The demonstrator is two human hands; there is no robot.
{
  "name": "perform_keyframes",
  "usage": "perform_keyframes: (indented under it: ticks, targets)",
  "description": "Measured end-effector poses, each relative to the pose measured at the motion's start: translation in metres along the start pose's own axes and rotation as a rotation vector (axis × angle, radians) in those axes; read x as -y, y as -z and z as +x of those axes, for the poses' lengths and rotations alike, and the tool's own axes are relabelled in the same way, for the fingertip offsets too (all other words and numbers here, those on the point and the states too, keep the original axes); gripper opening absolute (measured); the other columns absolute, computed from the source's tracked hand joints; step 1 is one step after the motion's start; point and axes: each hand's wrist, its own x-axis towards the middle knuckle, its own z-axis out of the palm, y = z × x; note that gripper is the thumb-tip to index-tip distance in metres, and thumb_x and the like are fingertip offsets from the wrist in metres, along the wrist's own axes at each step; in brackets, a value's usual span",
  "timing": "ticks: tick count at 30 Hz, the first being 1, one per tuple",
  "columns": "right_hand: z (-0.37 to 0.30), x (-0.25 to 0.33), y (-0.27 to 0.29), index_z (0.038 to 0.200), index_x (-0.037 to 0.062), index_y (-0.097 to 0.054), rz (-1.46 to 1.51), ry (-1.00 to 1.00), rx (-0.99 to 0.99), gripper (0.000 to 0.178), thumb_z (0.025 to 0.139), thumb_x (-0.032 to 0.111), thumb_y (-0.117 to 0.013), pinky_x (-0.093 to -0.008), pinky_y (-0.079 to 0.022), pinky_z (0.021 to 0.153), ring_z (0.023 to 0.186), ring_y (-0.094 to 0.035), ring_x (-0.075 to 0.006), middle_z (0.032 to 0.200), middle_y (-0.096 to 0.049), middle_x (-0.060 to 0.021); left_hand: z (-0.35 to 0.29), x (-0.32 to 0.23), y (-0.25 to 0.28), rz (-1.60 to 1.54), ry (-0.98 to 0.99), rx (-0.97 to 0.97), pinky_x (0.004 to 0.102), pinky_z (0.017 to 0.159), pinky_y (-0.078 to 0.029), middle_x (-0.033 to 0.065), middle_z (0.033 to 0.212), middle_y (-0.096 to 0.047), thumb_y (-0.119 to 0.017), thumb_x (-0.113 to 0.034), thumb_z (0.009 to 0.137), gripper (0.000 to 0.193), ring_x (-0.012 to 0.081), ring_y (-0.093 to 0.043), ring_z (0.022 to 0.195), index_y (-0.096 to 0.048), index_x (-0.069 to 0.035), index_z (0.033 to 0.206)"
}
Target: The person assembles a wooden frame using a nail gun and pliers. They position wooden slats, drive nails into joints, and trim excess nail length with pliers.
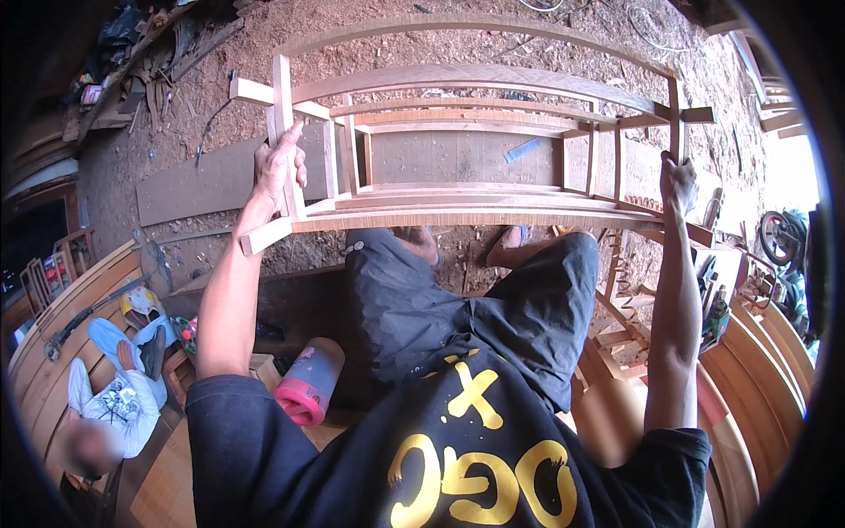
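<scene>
Across both arms' reach I hold a long wooden frame (475,220), built of pale rails and short uprights, over my knees. My left hand (280,169) grips the upright at its left end, fingers wrapped round the wood. At the other end my right hand (679,183) is closed around the right upright. The frame's long rails run left to right between my hands, and the ground shows through its openings. A small blue flat piece (523,150) lies on a board seen through the frame.
A flat grey board (180,191) lies on the woodchip-strewn ground. A clear jug with a pink lid (304,400) stands by my left elbow. At lower left a person (114,400) reclines beside curved timber. Scrap wood (167,70) is piled far left; a motorcycle (782,238) stands right.
</scene>
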Motion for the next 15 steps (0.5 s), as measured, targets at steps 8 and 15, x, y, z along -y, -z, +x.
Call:
perform_keyframes:
  ticks: [8,15]
  targets:
    - [0.021,-0.005,-0.012,0.107,0.0082,-0.066,0.036,0.055,0.055,0.043,0.084,0.045,-0.065,-0.0466,-0.049,0.087,0.099,-0.067,-0.0351,0.101,-0.071,-0.017,-0.003,0.004,0.008,-0.014,-0.009,0.025,0.026,0.042,-0.046,-0.0001,0.065,-0.054,-0.07,-0.045,0.089,0.048,0.0101,-0.054,0.046,-0.057,-0.004,0.11]
    - [0.065,-0.047,-0.019,0.122,0.007,-0.056,0.756,0.135,0.361,0.059,0.084,0.051,-0.07,-0.0337,-0.046,0.084,0.1,-0.057,-0.0177,0.11,-0.059,-0.0098,0.019,-0.04,0.039,0.207,0.178,0.337,0.0478,0.11,-0.039,0.0166,0.117,-0.066,-0.081,-0.033,0.077,0.08,0.0231,-0.063,0.111,-0.044,-0.005,0.142]
